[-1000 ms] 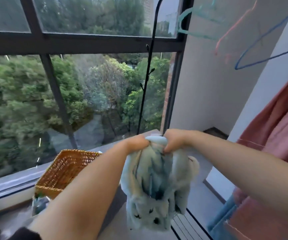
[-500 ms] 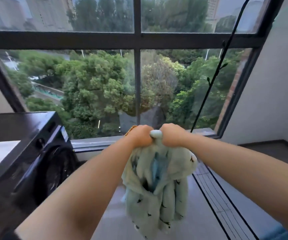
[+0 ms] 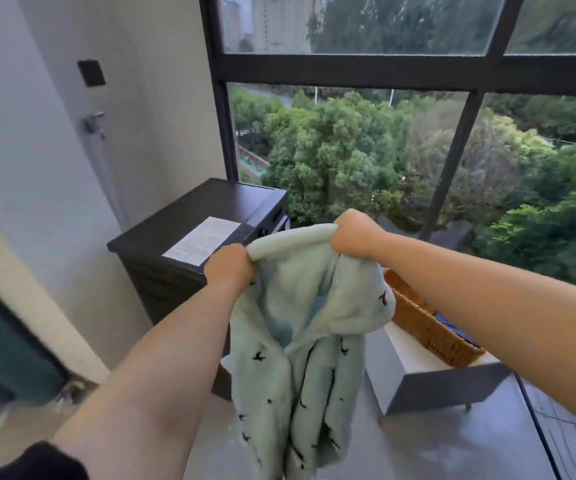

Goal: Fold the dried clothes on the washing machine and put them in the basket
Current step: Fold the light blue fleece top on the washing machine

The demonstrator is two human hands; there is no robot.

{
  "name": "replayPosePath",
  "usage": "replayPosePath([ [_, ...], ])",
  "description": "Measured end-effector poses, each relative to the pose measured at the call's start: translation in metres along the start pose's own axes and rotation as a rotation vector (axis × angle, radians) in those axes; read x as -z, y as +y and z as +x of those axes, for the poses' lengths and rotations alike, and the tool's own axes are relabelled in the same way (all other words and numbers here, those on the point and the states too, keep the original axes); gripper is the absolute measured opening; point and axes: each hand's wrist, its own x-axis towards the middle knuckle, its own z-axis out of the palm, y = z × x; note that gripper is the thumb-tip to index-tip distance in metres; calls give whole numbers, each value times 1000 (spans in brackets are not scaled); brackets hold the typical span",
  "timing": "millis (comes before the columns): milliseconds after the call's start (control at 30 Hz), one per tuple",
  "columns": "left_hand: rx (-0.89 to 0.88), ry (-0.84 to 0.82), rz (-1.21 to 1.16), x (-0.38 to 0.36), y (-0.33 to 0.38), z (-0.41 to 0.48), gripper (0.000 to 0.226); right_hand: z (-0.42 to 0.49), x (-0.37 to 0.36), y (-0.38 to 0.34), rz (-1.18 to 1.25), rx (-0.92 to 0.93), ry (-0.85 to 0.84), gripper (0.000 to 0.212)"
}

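A pale green fleece garment (image 3: pixel 300 344) with small black bird marks hangs in the air in front of me. My left hand (image 3: pixel 229 270) grips its top edge on the left, and my right hand (image 3: pixel 354 233) grips the same edge a little higher on the right. The cloth between them is stretched out and the rest droops down. The dark washing machine (image 3: pixel 193 237) stands behind my left hand against the wall, with a white sheet on its top. A woven wicker basket (image 3: pixel 428 327) sits to the right on a white ledge, partly hidden by my right forearm.
A large window with dark frames (image 3: pixel 400 71) fills the wall ahead, trees beyond it. The white ledge (image 3: pixel 414 372) juts out below the basket. A tap (image 3: pixel 94 124) and a dark wall plate (image 3: pixel 91 72) are on the left wall. Grey floor lies underneath.
My view has swung left, bringing the washing machine to the middle and the basket to the right. My hands have moved apart, spreading the garment's top edge.
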Motion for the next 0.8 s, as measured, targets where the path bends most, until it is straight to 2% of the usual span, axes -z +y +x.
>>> replayPosePath([
  [133, 310, -38, -142, 34, -51, 15, 39, 30, -28, -51, -70, 46, -3, 14],
  [200, 407, -59, -185, 51, -79, 29, 40, 49, -44, -76, -65, 72, -46, 12],
  [300, 478, -52, -146, 65, -124, 65, 37, 87, -69, -118, -68, 147, -107, 14],
  [400, 452, -81, -42, 82, -143, 84, 32, 108, -81, -135, -144, 170, -143, 15],
  [500, 457, 5, 37, 105, -162, 126, 27, 157, -91, -164, -204, 197, -124, 15],
  [533, 481, 12, 17, 112, -168, 141, 23, 173, -94, -174, -224, 212, -125, 12],
  [600, 561, 8, -167, 121, -180, 172, 13, 204, -98, -192, -245, 236, -134, 10],
  [733, 645, -124, -379, 119, -212, 220, 19, 262, -112, -219, -137, 207, -207, 19],
  [800, 688, -93, -427, 116, -226, 237, 15, 284, -119, -227, -64, 161, -205, 16],
])
